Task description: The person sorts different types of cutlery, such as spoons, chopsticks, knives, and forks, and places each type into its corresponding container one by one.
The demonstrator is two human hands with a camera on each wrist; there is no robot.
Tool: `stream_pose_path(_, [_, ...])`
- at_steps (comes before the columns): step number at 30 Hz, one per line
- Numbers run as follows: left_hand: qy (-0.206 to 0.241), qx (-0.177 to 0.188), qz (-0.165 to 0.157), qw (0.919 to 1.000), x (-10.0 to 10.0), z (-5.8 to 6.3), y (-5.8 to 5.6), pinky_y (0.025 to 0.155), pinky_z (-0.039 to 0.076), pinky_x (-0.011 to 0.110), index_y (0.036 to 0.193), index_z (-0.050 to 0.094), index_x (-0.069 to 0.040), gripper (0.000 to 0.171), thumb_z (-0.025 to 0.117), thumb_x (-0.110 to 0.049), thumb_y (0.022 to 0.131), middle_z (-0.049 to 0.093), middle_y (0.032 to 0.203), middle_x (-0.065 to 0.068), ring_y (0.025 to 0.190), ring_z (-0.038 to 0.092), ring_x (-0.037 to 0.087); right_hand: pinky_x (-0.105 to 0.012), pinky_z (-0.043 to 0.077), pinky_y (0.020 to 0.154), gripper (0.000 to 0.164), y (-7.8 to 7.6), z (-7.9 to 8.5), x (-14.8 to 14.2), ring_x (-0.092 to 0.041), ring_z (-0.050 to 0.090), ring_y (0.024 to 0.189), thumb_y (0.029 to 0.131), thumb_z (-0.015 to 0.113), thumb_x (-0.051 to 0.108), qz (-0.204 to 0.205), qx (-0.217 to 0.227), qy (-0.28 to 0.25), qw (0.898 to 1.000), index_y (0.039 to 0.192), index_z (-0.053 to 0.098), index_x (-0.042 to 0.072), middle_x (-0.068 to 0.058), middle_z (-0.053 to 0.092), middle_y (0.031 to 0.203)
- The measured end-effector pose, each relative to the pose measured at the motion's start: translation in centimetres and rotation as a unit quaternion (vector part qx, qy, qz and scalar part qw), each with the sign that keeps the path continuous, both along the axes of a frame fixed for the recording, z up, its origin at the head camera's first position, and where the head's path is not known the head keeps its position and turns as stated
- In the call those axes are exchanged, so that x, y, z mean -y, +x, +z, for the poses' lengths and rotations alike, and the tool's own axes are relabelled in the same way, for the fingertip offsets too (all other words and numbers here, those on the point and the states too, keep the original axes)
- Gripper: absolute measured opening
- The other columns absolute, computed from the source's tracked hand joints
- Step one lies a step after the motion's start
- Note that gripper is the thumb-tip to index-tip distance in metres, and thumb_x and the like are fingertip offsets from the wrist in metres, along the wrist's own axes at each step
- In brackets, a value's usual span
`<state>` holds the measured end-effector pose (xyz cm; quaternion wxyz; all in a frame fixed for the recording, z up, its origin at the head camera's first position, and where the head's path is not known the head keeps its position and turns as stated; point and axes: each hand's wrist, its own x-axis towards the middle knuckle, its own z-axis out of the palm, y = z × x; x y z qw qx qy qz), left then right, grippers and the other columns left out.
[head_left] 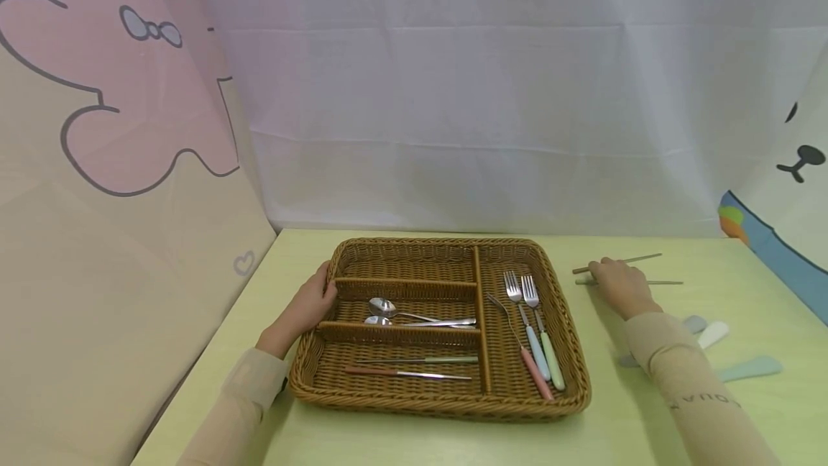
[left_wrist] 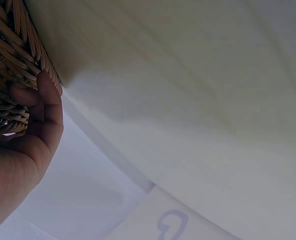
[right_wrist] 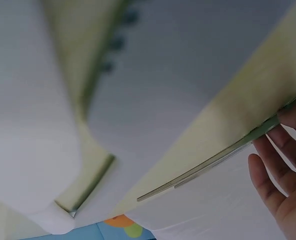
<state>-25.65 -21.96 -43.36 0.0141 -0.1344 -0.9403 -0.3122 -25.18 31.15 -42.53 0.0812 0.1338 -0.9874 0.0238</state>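
Observation:
In the head view my left hand (head_left: 315,298) grips the left rim of a brown wicker cutlery basket (head_left: 440,408); the left wrist view shows its curled fingers (left_wrist: 50,100) on the weave. Right of the basket, my right hand (head_left: 622,286) is over two thin chopsticks, one with a brown handle (head_left: 580,270) and one with a greenish handle (head_left: 585,282). The right wrist view shows thumb and fingers pinching a green chopstick handle (right_wrist: 260,130). Inside the basket lie spoons (head_left: 382,305), two chopsticks (head_left: 446,360) and several forks (head_left: 530,293), in separate compartments.
Utensils with a white handle (head_left: 714,335), a mint handle (head_left: 753,368) and a grey handle (head_left: 694,323) lie on the pale yellow table (head_left: 310,444), partly behind my right forearm. A white curtain (head_left: 453,128) stands along the back edge, with printed cloths at both sides.

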Motion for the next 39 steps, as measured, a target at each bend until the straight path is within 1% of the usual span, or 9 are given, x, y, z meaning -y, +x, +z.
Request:
stream_pose_path(1, [-0.003,-0.008,0.0,1.0,0.0,0.0,0.0,0.099,0.034,0.061,0.141,0.012,0.01,0.055,0.03,-0.018,0.097,0.029,0.139,0.036,0.124,0.032,0.047,-0.04,0.052,0.046,0.01,0.0,0.0,0.0,-0.025,0.052,0.057,0.076,0.062,-0.005,0.002,-0.003,-0.002,1.0,0.085,0.059,-0.003,-0.013,0.056,0.07])
stream_pose_path(4, [-0.004,-0.014,-0.002,0.9999,-0.1,0.0,0.0,0.098,0.035,0.062,0.141,0.012,0.01,0.055,0.029,-0.019,0.097,0.03,0.139,0.037,0.123,0.033,0.048,-0.039,0.051,0.044,0.012,0.0,0.1,0.0,-0.023,0.05,0.053,0.075,0.064,-0.005,0.009,-0.013,-0.005,1.0,0.085,0.059,-0.003,-0.013,0.055,0.068])
stream_pose_path(8, [-0.003,-0.003,-0.002,1.0,0.0,0.0,-0.2,0.1,0.033,0.061,0.141,0.01,0.009,0.055,0.03,-0.017,0.098,0.028,0.14,0.035,0.125,0.032,0.046,-0.038,0.05,0.042,0.014,0.1,0.4,0.0,-0.021,0.048,0.051,0.075,0.064,-0.005,0.013,-0.016,-0.005,1.0,0.088,0.058,-0.003,-0.013,0.053,0.068])
stream_pose_path(13, [-0.006,-0.004,-0.004,1.0,0.0,-0.1,-0.4,0.1,0.035,0.06,0.141,0.012,0.009,0.053,0.031,-0.015,0.098,0.03,0.14,0.035,0.125,0.033,0.045,-0.037,0.05,0.041,0.017,0.2,0.6,-0.1,-0.02,0.048,0.052,0.076,0.06,-0.006,0.01,-0.002,-0.006,1.0,0.093,0.058,-0.003,-0.013,0.053,0.07])
stream_pose_path(17, [-0.002,-0.003,-0.004,1.0,0.1,-0.2,-0.4,0.1,0.034,0.06,0.141,0.011,0.009,0.054,0.031,-0.016,0.098,0.029,0.141,0.034,0.125,0.032,0.045,-0.038,0.051,0.043,0.023,0.4,0.8,0.1,-0.022,0.05,0.054,0.077,0.057,-0.006,0.008,0.011,-0.014,1.0,0.1,0.057,-0.004,-0.015,0.054,0.074])
stream_pose_path(19, [-0.003,0.001,-0.004,1.0,0.1,-0.3,-0.4,0.1,0.034,0.06,0.141,0.01,0.009,0.054,0.031,-0.016,0.098,0.028,0.141,0.035,0.126,0.031,0.045,-0.039,0.052,0.044,0.025,0.5,0.9,0.2,-0.023,0.051,0.055,0.077,0.056,-0.006,0.01,0.01,-0.016,1.0,0.102,0.057,-0.005,-0.016,0.055,0.076])
stream_pose_path(26, [-0.002,-0.002,-0.003,1.0,0.2,-0.3,-0.4,0.1,0.034,0.06,0.141,0.012,0.009,0.054,0.032,-0.015,0.097,0.029,0.141,0.035,0.125,0.032,0.045,-0.039,0.051,0.042,0.028,0.9,1.4,0.8,-0.024,0.052,0.056,0.076,0.055,-0.006,0.013,-0.015,-0.005,1.0,0.104,0.058,-0.004,-0.017,0.056,0.077])
stream_pose_path(31, [0.001,-0.006,-0.005,1.0,0.1,-0.2,-0.3,0.099,0.035,0.061,0.141,0.012,0.009,0.054,0.032,-0.015,0.097,0.03,0.14,0.035,0.125,0.033,0.045,-0.039,0.05,0.04,0.028,1.3,2.0,1.4,-0.028,0.053,0.061,0.076,0.054,-0.007,0.023,-0.041,0.007,0.999,0.104,0.057,-0.004,-0.017,0.059,0.077])
stream_pose_path(39, [0.003,0.002,-0.003,1.0,0.1,0.0,-0.2,0.099,0.035,0.06,0.141,0.012,0.008,0.054,0.032,-0.015,0.097,0.03,0.14,0.035,0.125,0.033,0.045,-0.036,0.047,0.035,0.025,1.9,3.4,3.3,-0.029,0.055,0.065,0.076,0.06,-0.003,0.041,-0.086,0.034,0.995,0.101,0.057,-0.001,-0.015,0.063,0.075])
